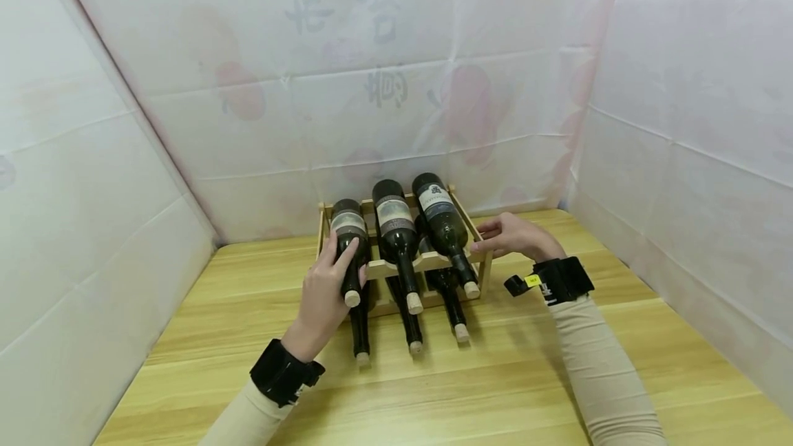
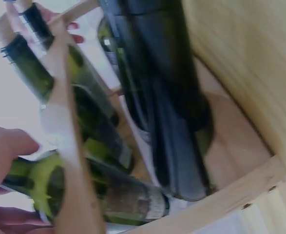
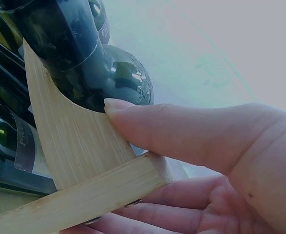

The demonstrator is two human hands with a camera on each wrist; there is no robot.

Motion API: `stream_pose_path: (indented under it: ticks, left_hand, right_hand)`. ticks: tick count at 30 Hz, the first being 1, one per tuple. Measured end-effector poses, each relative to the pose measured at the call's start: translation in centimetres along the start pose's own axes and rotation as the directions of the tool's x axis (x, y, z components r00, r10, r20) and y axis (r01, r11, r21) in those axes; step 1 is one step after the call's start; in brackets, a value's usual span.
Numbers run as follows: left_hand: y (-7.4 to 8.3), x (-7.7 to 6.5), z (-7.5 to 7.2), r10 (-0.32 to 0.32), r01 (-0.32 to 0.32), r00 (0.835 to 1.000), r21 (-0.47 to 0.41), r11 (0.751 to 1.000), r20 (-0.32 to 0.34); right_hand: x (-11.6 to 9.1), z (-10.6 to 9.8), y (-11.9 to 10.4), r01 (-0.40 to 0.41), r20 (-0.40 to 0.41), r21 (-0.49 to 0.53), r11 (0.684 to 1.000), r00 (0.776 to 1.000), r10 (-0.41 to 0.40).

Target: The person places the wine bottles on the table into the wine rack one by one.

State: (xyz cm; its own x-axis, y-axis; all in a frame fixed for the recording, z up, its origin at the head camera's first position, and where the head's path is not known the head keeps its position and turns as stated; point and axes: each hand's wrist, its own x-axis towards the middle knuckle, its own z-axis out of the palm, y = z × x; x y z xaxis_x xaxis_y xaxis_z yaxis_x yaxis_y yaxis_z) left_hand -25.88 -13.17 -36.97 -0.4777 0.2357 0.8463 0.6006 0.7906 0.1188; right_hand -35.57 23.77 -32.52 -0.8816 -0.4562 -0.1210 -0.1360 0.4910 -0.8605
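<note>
A wooden wine rack (image 1: pixel 486 275) carries dark, corked bottles in two tiers, necks toward me. My left hand (image 1: pixel 323 288) grips the upper-left bottle (image 1: pixel 348 224) around its neck and shoulder, fingers on one side and thumb on the other. In the left wrist view that bottle (image 2: pixel 45 183) lies across the rack's rail. My right hand (image 1: pixel 522 237) holds the rack's right end. Seen from the right wrist, the thumb (image 3: pixel 167 124) presses the front rail (image 3: pixel 79 141) beside a bottle neck (image 3: pixel 69 44), with the other fingers behind the post.
The upper-middle bottle (image 1: pixel 394 215) and upper-right bottle (image 1: pixel 441 215) rest in the rail's notches. Three lower necks, one at the right (image 1: pixel 455 308), stick out over the wood-grain table (image 1: pixel 495 377). A white sheet (image 1: pixel 372 129) hangs close behind the rack, with more at both sides.
</note>
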Motion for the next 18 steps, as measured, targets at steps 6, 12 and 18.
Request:
stream_pose_path:
  ticks: [6,12,18]
  left_hand:
    - [0.9,1.1,-2.9,-0.174,0.184,0.924,0.003,0.983,0.34]
    - [1.2,2.9,-5.1,-0.24,0.279,0.846,-0.012,0.96,0.477]
    - [1.6,5.0,-5.8,-0.275,0.276,0.853,0.063,0.959,0.444]
  right_hand:
    - [0.1,0.1,0.1,0.006,-0.003,0.007,1.0,1.0,-0.006]
    - [0.2,0.0,0.2,0.022,-0.002,-0.008,1.0,1.0,-0.022]
    - [0.2,-0.1,0.3,0.023,0.002,0.001,1.0,1.0,-0.023]
